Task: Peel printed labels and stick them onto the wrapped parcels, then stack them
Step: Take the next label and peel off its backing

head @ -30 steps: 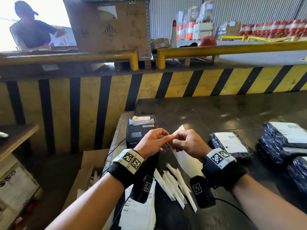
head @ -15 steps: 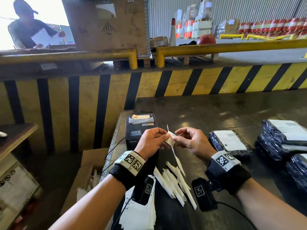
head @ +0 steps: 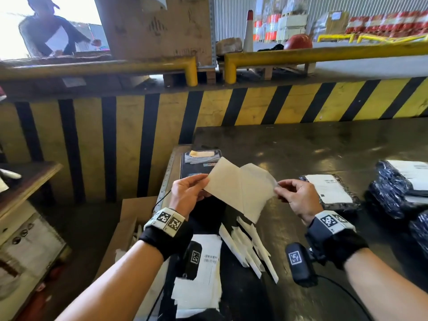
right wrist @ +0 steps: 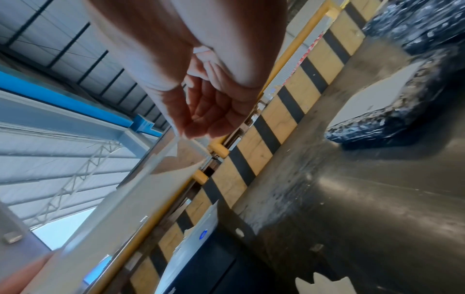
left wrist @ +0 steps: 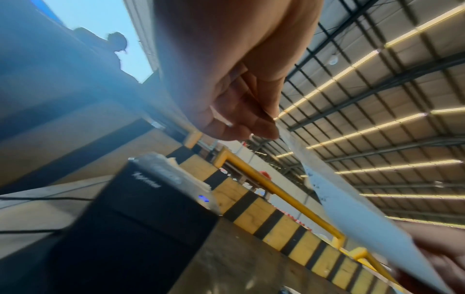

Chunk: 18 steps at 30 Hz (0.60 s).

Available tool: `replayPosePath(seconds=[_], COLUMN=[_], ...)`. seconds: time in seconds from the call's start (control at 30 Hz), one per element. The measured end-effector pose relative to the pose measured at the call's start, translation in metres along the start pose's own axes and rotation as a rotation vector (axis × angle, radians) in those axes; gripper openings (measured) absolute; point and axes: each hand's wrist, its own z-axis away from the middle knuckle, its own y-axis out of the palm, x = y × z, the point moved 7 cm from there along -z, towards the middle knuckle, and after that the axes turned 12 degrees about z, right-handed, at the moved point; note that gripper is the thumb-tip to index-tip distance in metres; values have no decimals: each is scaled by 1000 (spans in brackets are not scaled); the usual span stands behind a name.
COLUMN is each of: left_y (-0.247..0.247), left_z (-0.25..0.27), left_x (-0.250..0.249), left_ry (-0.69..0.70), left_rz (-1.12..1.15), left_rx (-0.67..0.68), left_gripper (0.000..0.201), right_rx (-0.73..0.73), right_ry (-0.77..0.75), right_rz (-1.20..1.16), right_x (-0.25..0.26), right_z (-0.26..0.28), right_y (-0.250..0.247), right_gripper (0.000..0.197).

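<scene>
Two hands are busy with one sheet of paper above the near left part of the worktop [head: 301, 144]. The backing paper [head: 225, 181] is pinched at its left edge by the left hand [head: 187, 193]. The label [head: 257, 181] is pinched at its right edge by the right hand [head: 295, 198]. Both grips are closed on paper, thumb against fingers. The two sheets are partly pulled apart and overlap in the middle.

To do this step well, the label should probably be pulled off slowly and evenly, so that it does not tear or curl. The sticky side should be kept away from the fingers and from the backing paper. Only the edge should be held, so that the label stays flat.

One wrapped parcel [head: 328, 193] lies just beside the right hand and already has a label on top. More dark parcels [head: 393, 191] are piled at the right edge of the worktop, and one of them has a label too. Which parcel needs this label cannot be told.

Some thin paper strips [head: 250, 249] lie on the worktop under the hands. A pile of printed sheets [head: 203, 274] lies at the near left corner. The black label printer [head: 196, 163] stands behind the hands at the left edge. A cardboard box [head: 129, 216] is seen down on the left of the worktop. Nothing stands between the hands and the parcels, but the loose strips could be caught by the sticky side.
</scene>
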Motion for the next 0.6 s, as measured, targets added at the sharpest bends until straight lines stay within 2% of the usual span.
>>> replayPosePath(seconds=[0.23,0.33,0.4,0.5,0.6], left_y=[-75,-103,-106,-94,-78], left_z=[-10,-12,-12,-13,-12], left_x=[17,21,18,7,-1], left_ry=[-42,-27,1,55,87], left_rz=[-32,-102,-144,-188,-210], left_rx=[-213,-294,-285,-214,-156], left_gripper=[16,21,23,19,12], right_rx=[-192,-246,-185,9,176], right_ry=[142,130,90,11,-4], right_rz=[-62,-101,-136,-128,-63], right_x=[-49,-48,-35,-5,8], right_z=[-26,-34,-35,-24,-8], right_y=[-42,-57,-53,-26,10], right_gripper=[12,6,5,10,12])
